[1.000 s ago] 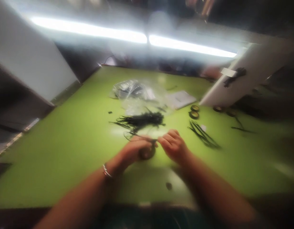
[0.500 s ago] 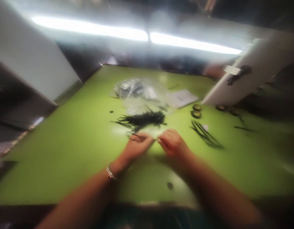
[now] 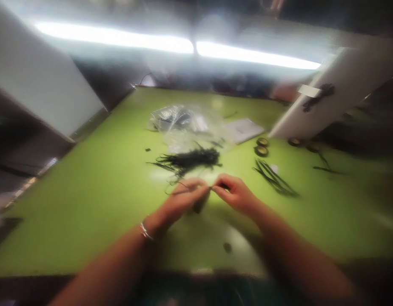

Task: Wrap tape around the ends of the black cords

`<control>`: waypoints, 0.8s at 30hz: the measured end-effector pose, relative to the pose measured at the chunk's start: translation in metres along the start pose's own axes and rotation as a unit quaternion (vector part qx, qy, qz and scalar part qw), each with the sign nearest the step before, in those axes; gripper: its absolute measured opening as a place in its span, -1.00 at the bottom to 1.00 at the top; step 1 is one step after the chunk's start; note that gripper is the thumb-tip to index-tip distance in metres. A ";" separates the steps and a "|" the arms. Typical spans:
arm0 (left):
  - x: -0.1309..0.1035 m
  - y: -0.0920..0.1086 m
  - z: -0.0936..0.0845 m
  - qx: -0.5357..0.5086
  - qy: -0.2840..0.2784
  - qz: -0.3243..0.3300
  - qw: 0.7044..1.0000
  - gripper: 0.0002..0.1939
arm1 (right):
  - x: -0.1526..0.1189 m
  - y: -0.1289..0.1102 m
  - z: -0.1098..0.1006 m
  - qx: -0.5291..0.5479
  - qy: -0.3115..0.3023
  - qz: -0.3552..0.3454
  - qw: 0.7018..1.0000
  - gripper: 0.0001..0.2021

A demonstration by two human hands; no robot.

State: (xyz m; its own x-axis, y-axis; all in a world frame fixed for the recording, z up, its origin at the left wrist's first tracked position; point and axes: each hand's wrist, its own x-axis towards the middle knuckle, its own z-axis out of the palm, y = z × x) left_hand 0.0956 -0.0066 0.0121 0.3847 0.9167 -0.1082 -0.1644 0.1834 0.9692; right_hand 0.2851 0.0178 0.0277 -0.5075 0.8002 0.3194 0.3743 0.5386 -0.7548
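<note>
My left fingers (image 3: 199, 182) and right fingers (image 3: 222, 194) pinched a dark strand (image 3: 210, 188) over the surface (image 3: 88, 212), towards its front edge, apparently begun but unfinished, while a black bundle (image 3: 196, 159) farther from that edge lay untouched.

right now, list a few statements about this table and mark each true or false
1. The left grip, close to the right grip, has dark strands showing at it. True.
2. A clear bag lies beyond the dark bundle. True.
3. The dark bundle is nearer the person than both grips. False: it lies beyond them.
4. A pair of rolls lies on the green table. True.
5. The pair of rolls lies left of the dark bundle. False: it lies right of it.
</note>
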 end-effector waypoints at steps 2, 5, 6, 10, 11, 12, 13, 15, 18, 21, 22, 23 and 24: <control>0.002 -0.001 -0.001 -0.018 0.013 -0.009 1.000 -0.70 | -0.001 0.001 0.000 -0.104 0.029 -0.098 0.989 -0.82; 0.003 -0.001 -0.002 -0.033 0.013 -0.032 0.999 -0.72 | -0.003 0.004 -0.001 -0.255 0.028 -0.232 0.938 -0.76; 0.003 -0.001 -0.003 -0.031 0.008 -0.040 0.999 -0.72 | -0.003 0.006 -0.001 -0.284 0.026 -0.256 0.924 -0.75; 0.002 0.002 -0.006 0.082 0.024 -0.002 0.996 -0.74 | -0.002 0.010 -0.001 -0.307 0.016 -0.258 0.916 -0.76; 0.002 0.002 -0.007 0.143 0.043 0.040 0.988 -0.75 | -0.002 0.011 -0.001 -0.295 0.007 -0.238 0.925 -0.78; 0.003 0.001 -0.008 0.204 0.058 0.090 0.973 -0.77 | -0.001 0.010 0.000 -0.276 -0.003 -0.212 0.937 -0.82; 0.004 0.000 -0.009 0.259 0.065 0.141 0.953 -0.80 | -0.001 0.010 0.001 -0.251 -0.017 -0.180 0.951 -0.85; 0.006 -0.003 -0.010 0.331 0.051 0.217 0.917 -0.84 | -0.002 0.007 0.003 -0.197 -0.061 -0.100 0.973 -0.84; 0.007 -0.006 -0.010 0.356 0.037 0.261 0.896 -0.89 | -0.003 0.004 0.004 -0.109 -0.135 0.004 0.985 -0.76; 0.005 -0.003 -0.010 0.320 0.029 0.259 0.911 -0.92 | -0.002 0.003 0.003 0.001 -0.132 0.041 0.990 -0.71; 0.004 -0.001 -0.009 0.298 0.018 0.244 0.923 -0.92 | -0.002 0.003 0.002 0.024 -0.116 0.051 0.992 -0.68; 0.003 0.001 -0.009 0.276 0.007 0.224 0.935 -0.89 | -0.002 0.003 0.001 0.035 -0.101 0.058 0.993 -0.66; 0.002 0.003 -0.008 0.256 0.001 0.203 0.945 -0.83 | -0.002 0.003 0.001 0.031 -0.088 0.060 0.994 -0.64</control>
State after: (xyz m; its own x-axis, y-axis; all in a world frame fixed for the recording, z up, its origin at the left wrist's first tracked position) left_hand 0.0887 -0.0013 0.0131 0.3826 0.8754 0.2955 0.1635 -0.3790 0.9109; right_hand 0.2863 0.0178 0.0244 -0.5928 0.7958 0.1239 0.3938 0.4206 -0.8174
